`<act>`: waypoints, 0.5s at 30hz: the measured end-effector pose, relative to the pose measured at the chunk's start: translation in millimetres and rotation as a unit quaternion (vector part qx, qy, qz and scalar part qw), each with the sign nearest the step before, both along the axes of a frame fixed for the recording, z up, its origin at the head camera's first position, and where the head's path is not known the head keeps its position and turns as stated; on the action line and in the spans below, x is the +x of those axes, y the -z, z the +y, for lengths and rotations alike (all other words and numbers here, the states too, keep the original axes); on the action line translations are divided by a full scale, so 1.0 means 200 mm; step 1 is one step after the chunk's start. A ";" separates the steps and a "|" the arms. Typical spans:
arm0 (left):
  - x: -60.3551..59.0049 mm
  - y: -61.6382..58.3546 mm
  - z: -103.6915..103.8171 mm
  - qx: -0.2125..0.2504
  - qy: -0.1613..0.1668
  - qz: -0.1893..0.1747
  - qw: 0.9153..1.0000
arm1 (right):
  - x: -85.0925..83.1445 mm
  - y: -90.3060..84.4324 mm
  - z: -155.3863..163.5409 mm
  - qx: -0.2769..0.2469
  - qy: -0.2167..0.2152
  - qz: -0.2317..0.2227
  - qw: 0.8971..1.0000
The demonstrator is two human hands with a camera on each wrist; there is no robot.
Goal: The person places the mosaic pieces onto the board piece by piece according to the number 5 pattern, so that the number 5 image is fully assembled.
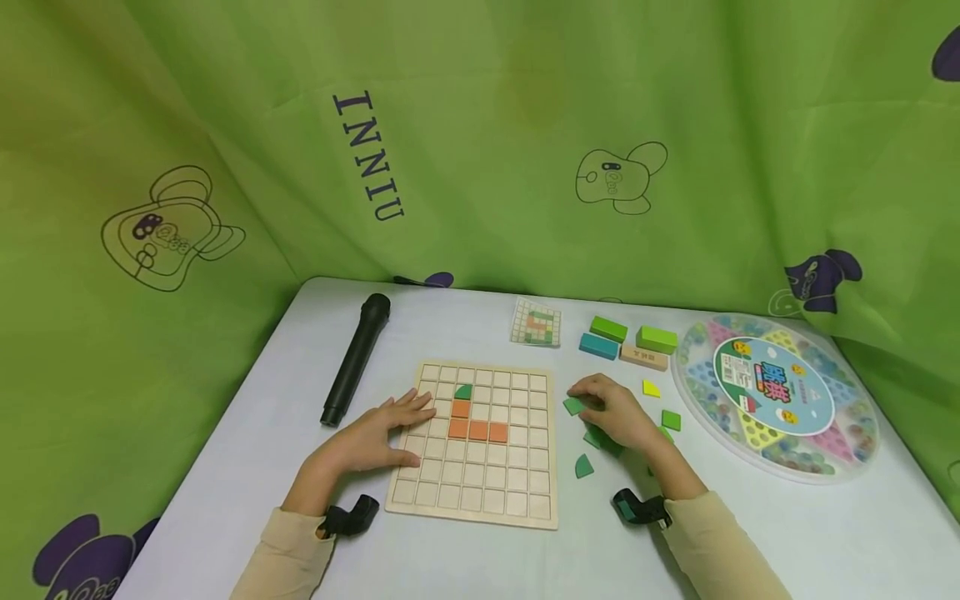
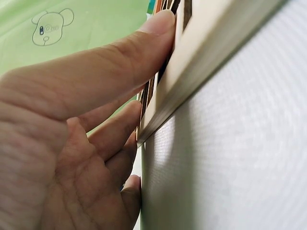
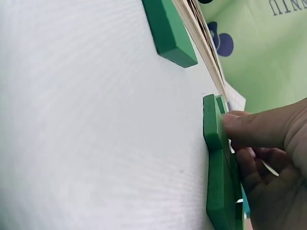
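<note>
A wooden grid board point(image 1: 480, 492) lies on the white table, with several orange tiles point(image 1: 477, 430) and one green quarter-round tile point(image 1: 463, 391) set in it. My left hand point(image 1: 408, 429) rests flat on the board's left edge with its fingers straight; in the left wrist view the fingertips point(image 2: 158, 28) press against the board's rim point(image 2: 201, 57). My right hand point(image 1: 600, 408) is just right of the board, curled over a cluster of green tiles. It pinches a green tile point(image 1: 573, 406) lying on the table; the thumb point(image 3: 259, 127) touches that tile's edge point(image 3: 211, 124).
A green quarter tile point(image 1: 583, 467), another green tile point(image 1: 671, 420) and a yellow tile point(image 1: 651, 388) lie loose nearby. Behind are a pattern card point(image 1: 536, 322), coloured blocks point(image 1: 656, 339), a round marble game point(image 1: 776, 396) and a black microphone point(image 1: 356, 358). A green curtain surrounds the table.
</note>
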State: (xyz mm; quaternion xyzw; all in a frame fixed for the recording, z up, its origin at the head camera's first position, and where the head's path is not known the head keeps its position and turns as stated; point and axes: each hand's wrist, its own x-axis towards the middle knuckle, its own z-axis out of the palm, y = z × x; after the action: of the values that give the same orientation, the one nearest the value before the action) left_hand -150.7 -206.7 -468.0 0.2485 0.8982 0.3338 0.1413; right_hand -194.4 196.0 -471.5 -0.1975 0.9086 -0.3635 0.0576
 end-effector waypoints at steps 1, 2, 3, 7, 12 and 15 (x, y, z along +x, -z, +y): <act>0.00 0.00 0.00 0.001 0.002 0.004 1.000 | 0.00 0.00 0.00 0.002 0.001 0.003 1.000; 0.00 0.00 0.00 0.000 0.002 0.004 1.000 | 0.00 0.00 0.00 0.003 0.003 0.005 1.000; 0.00 0.00 0.00 0.000 0.004 0.005 1.000 | 0.00 0.00 0.00 0.005 0.007 0.007 1.000; 0.00 0.00 0.00 -0.002 0.004 0.001 1.000 | 0.01 -0.02 -0.02 -0.001 0.018 -0.001 1.000; 0.01 0.00 0.00 -0.003 0.000 -0.001 1.000 | 0.00 -0.05 -0.08 -0.040 0.020 -0.006 0.999; 0.00 0.00 0.00 0.000 0.001 0.003 1.000 | -0.02 -0.08 -0.14 -0.067 0.014 -0.002 0.998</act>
State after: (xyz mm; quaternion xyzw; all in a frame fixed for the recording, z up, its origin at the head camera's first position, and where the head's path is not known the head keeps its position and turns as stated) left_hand -150.1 -206.6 -467.3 0.2509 0.8984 0.3325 0.1389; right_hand -197.6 168.9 -455.0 -0.1871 0.8847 -0.4250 0.0406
